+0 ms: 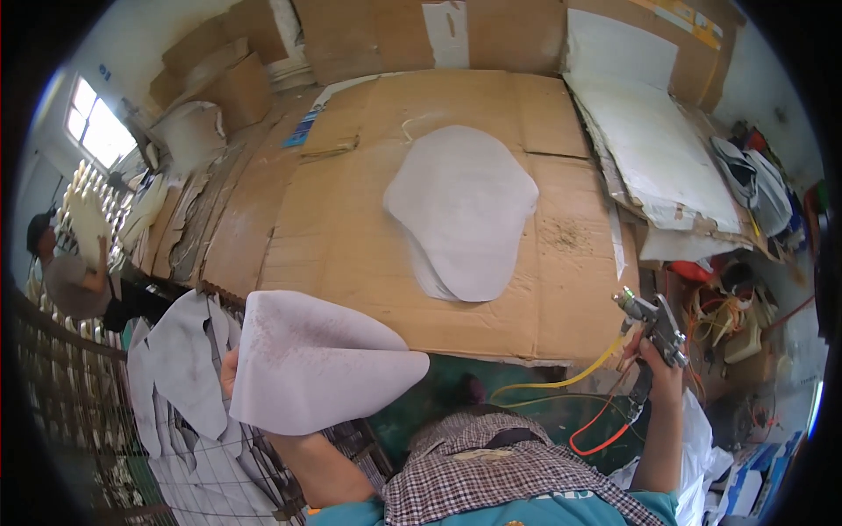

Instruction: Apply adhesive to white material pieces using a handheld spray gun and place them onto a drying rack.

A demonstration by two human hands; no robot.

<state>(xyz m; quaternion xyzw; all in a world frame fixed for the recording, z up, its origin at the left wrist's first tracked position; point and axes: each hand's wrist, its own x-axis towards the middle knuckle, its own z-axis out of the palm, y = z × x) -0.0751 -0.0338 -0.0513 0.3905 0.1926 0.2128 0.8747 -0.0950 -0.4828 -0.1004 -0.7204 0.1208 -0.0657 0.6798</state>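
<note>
Above the cardboard surface (351, 219), the left hand (230, 373) is clamped on a curved white sheet (316, 364) while the right hand (653, 355) grips a spray gun (653, 324), so spraying seems finished on this piece and putting it aside needs care.

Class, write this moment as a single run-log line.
left hand: holds white cut sheet | right hand: grips spray gun | cardboard table: stack of white sheets

A pale, speckled, leaf-shaped fabric piece (316, 364) was held up flat, and a metal spray gun (653, 324) stood upright, hoses trailing.
</note>
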